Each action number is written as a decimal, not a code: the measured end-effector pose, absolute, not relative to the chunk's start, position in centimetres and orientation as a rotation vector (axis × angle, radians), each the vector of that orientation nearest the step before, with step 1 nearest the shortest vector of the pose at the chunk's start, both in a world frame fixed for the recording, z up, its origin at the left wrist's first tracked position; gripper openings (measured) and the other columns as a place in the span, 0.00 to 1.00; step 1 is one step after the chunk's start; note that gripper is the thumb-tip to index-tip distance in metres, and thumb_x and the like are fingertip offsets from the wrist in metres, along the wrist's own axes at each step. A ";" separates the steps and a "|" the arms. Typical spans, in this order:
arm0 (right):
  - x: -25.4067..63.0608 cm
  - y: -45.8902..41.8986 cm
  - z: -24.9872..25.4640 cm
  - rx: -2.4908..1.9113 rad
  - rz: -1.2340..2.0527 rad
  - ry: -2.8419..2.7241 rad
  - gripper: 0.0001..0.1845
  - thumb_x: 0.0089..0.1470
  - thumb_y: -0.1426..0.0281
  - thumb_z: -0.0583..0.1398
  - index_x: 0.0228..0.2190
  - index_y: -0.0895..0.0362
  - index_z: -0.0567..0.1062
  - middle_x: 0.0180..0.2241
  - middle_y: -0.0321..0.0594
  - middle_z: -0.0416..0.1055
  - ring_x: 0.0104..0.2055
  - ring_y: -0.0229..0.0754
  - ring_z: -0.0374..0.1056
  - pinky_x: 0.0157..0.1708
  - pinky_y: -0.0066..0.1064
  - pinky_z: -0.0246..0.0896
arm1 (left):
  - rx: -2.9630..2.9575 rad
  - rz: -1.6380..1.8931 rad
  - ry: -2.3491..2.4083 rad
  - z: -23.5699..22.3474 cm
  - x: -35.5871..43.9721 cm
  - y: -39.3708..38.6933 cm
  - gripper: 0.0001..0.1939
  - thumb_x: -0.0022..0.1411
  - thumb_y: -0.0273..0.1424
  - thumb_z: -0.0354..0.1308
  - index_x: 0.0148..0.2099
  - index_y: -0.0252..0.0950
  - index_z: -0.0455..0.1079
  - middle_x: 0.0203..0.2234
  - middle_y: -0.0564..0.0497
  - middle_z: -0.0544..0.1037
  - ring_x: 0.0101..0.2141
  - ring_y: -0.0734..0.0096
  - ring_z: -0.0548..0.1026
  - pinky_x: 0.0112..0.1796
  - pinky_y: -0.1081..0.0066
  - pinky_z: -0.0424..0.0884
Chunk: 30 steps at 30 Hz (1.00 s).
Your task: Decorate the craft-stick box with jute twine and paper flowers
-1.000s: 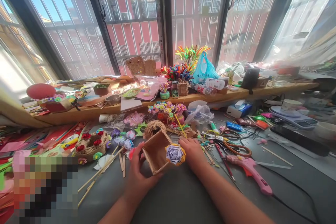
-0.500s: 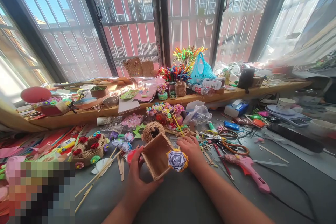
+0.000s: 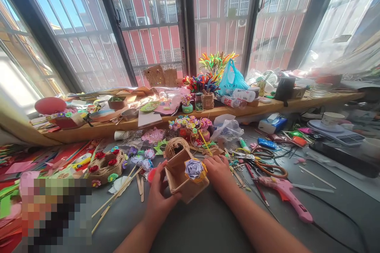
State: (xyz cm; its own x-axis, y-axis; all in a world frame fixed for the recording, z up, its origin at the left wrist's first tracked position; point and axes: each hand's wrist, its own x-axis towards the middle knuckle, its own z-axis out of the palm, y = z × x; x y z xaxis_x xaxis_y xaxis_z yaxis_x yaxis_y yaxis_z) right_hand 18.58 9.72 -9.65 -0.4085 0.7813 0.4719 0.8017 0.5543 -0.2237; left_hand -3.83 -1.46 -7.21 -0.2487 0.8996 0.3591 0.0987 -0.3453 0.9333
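Note:
My left hand [image 3: 162, 193] grips a small square cardboard box [image 3: 175, 176] by its left side, thumb at the lower edge and fingers along the far side. The box is tilted, its open top facing me. Over its right rim shows a folded paper flower [image 3: 195, 168], lilac in the middle with yellow outer petals. My right hand [image 3: 218, 168] is closed just behind the flower and seems to hold it; the fingertips are partly hidden. A ball of twine [image 3: 176, 147] lies just beyond the box.
Right of my hands lie a pink glue gun [image 3: 289, 195] with its cord, scissors [image 3: 268, 166] and thin sticks. A twine basket with roses [image 3: 107, 164], paper flowers [image 3: 147, 162] and wooden skewers [image 3: 118, 193] are on the left. A crowded wooden ledge [image 3: 166, 120] runs below the windows.
The box has been tipped, so more of its outer right side shows. The paper flower has shifted left and up, now overlapping the box's opening. The view has turned slightly left.

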 end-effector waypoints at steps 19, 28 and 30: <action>19.5 10.0 -10.1 -1.016 -0.147 -2.072 0.13 0.62 0.79 0.61 0.43 0.51 0.81 0.43 0.40 0.83 0.46 0.48 0.71 0.53 0.41 0.49 | 1.270 1.495 0.936 -6.6 -4.2 -1.5 0.52 0.53 0.61 0.70 0.72 0.41 0.66 0.68 0.37 0.71 0.69 0.29 0.64 0.66 0.44 0.64; 19.6 10.0 -10.2 -0.976 -0.112 -2.050 0.13 0.64 0.79 0.61 0.41 0.50 0.82 0.42 0.38 0.84 0.44 0.48 0.73 0.53 0.43 0.49 | 1.319 1.487 0.978 -6.7 -4.2 -1.4 0.50 0.53 0.60 0.71 0.70 0.40 0.67 0.67 0.37 0.72 0.69 0.30 0.63 0.64 0.44 0.66; 19.6 10.1 -10.3 -0.969 -0.094 -2.050 0.13 0.65 0.79 0.60 0.40 0.50 0.82 0.42 0.38 0.85 0.43 0.48 0.73 0.52 0.43 0.49 | 1.330 1.480 0.972 -7.0 -4.2 -1.4 0.52 0.52 0.60 0.71 0.71 0.40 0.65 0.66 0.37 0.73 0.68 0.30 0.65 0.63 0.44 0.67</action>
State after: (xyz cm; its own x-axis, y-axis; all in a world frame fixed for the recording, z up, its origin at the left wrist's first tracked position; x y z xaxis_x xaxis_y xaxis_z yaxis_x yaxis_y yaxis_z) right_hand 19.61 10.11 -10.25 -0.3431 0.6023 0.7208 0.6656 0.6973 -0.2659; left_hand -4.16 -1.41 -6.96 -0.0229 0.9564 0.2911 -0.1125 -0.2918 0.9498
